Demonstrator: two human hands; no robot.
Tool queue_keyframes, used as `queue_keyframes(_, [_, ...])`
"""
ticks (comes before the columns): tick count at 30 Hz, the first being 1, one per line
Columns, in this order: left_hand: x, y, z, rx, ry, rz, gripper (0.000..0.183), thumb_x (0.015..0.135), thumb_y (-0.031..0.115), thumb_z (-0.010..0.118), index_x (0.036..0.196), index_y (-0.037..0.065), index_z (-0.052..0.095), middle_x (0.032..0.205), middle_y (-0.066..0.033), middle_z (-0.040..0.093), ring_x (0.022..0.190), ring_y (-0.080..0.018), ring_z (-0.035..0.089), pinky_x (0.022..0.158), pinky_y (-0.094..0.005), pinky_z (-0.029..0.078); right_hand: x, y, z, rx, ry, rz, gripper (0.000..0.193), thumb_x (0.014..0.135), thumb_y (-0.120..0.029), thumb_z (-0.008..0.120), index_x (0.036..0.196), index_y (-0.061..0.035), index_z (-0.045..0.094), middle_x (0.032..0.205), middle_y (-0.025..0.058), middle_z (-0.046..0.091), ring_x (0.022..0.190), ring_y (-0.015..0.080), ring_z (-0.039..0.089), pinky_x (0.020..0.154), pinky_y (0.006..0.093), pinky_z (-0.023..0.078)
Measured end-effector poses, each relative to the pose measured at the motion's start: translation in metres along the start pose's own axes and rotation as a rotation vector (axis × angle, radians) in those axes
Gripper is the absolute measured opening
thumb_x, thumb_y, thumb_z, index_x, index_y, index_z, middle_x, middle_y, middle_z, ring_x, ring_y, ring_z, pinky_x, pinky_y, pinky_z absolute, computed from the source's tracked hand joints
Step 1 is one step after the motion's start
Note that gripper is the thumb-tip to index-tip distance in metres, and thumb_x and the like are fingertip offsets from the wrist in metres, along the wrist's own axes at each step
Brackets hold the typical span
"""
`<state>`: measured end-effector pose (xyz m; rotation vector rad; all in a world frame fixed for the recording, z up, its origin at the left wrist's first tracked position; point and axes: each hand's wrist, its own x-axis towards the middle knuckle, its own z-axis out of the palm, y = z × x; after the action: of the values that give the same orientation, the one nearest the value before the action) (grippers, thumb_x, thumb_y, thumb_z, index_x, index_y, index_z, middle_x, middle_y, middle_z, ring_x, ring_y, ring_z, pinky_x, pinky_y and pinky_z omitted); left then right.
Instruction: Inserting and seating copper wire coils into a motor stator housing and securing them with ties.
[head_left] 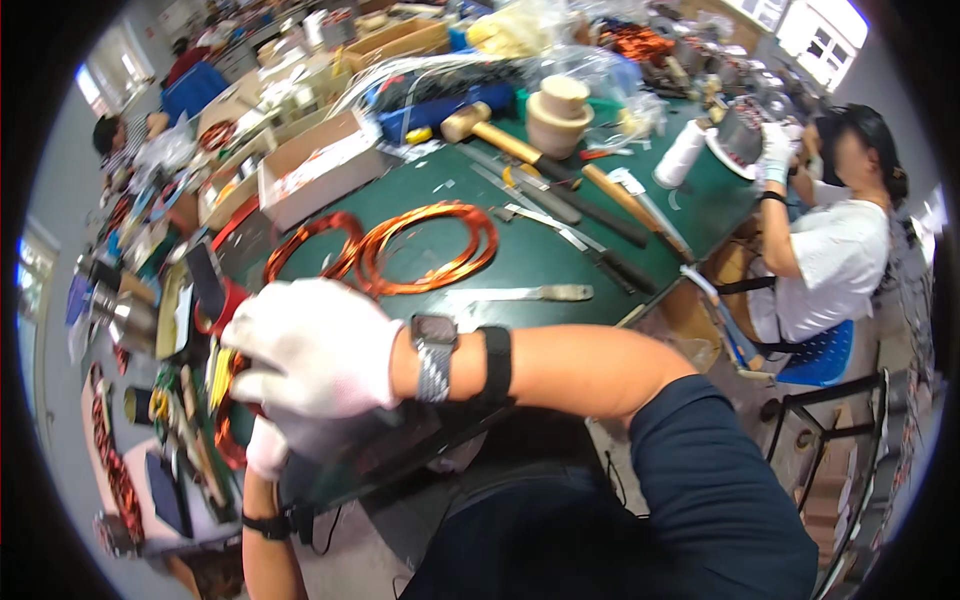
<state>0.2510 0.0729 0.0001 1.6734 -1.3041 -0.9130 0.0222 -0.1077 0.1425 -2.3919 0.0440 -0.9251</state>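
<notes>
My right hand (318,345), in a white glove, reaches across to the left with its fingers bent down. What those fingers close on is hidden beneath them. Just below is my left hand (268,448), also gloved; the right hand covers its fingers. A copper wire coil (232,440) and a yellow bundle (221,375) show beside the two hands. On the green table, beyond my right hand, lie a large copper wire coil (487,245) and a second copper coil (300,235) that touches it.
A flat blade with a pale handle (565,293) lies before a wooden mallet (463,123), several files and a white spool (682,155). A white box (320,175) stands far left. Metal cups (130,315) crowd the left. At right a seated co-worker (830,240) handles a metal part.
</notes>
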Motion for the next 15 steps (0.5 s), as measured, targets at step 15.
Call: queue_keyframes(15, [-0.043,0.028,0.056,-0.088,0.391,0.076,0.042,0.102,0.03,0.063,0.125,-0.005,0.061,0.115,-0.0074,0.069,0.104,-0.0167,0.063,0.091,-0.0339,0.053,-0.177,0.048,-0.022,0.245,0.099,0.582,0.02,0.094,-0.018,0.065,0.106,-0.0028,0.07,0.09,0.0149,0.069,0.086,0.028,0.069,0.078,0.0378,0.054])
